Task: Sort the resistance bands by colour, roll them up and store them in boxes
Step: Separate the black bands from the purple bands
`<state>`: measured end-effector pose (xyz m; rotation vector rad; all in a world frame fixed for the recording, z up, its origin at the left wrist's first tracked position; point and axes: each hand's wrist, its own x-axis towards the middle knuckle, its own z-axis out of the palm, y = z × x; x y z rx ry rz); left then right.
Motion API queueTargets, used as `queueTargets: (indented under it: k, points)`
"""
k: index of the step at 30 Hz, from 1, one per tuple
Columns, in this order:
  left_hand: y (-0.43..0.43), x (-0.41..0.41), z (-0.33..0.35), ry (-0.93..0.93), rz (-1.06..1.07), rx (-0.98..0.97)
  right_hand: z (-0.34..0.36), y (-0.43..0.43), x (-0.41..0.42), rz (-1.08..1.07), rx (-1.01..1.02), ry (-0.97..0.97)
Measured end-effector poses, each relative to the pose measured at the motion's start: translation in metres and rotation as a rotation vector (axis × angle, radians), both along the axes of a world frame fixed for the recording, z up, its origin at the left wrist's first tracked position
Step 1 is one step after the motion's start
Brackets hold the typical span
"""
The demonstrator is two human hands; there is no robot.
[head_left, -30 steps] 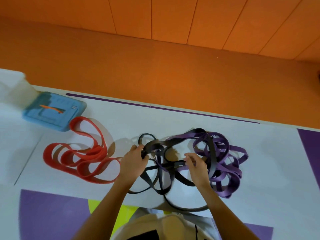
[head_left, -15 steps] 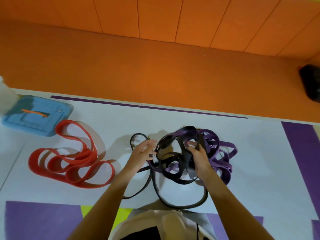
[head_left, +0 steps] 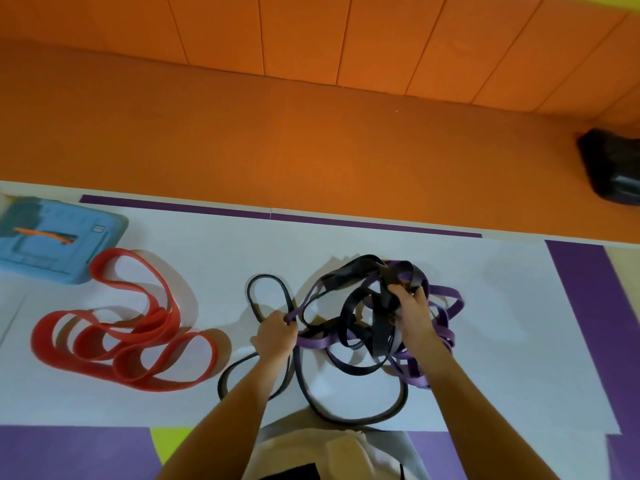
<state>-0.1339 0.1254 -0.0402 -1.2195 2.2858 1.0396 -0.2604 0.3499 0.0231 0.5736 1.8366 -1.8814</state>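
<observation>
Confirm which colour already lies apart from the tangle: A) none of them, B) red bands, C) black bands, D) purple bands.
B: the red resistance bands lie by themselves at the left, while the black bands and purple bands are looped through each other in one pile.

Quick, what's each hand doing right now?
Left hand: grips a purple band.
Right hand: grips black bands in the tangle.

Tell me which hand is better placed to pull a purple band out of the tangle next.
Left, probably. The left hand grips a purple band at the left edge of the tangle. The right hand holds black bands in its middle, so it can anchor them.
</observation>
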Motion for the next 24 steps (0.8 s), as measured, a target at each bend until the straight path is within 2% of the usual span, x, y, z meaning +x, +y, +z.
queueTargets:
  k: [3,8,10,12,15,19,24]
  points:
    - [-0.006,0.002,0.007,0.116,0.113,-0.041,-0.007,-0.007,0.010,0.239,0.156,0.167]
    - [-0.003,-0.003,0.039,0.504,0.146,0.176,-0.023,-0.035,0.028,0.955,0.531,0.250]
    - [0.005,-0.006,0.048,0.631,0.191,0.332,-0.027,-0.053,0.029,1.140,0.613,0.287]
    - [0.011,-0.004,0.052,0.692,0.272,0.391,-0.022,-0.070,0.022,1.219,0.655,0.285]
    - [0.008,0.000,0.056,0.759,0.403,0.353,-0.014,-0.082,0.007,1.363,0.652,0.285]
    - [-0.004,0.005,0.064,0.767,0.628,0.670,-0.016,-0.077,0.002,1.479,0.735,0.282]
    - [-0.006,0.008,0.062,0.792,0.548,0.817,-0.019,-0.083,0.004,1.536,0.807,0.316]
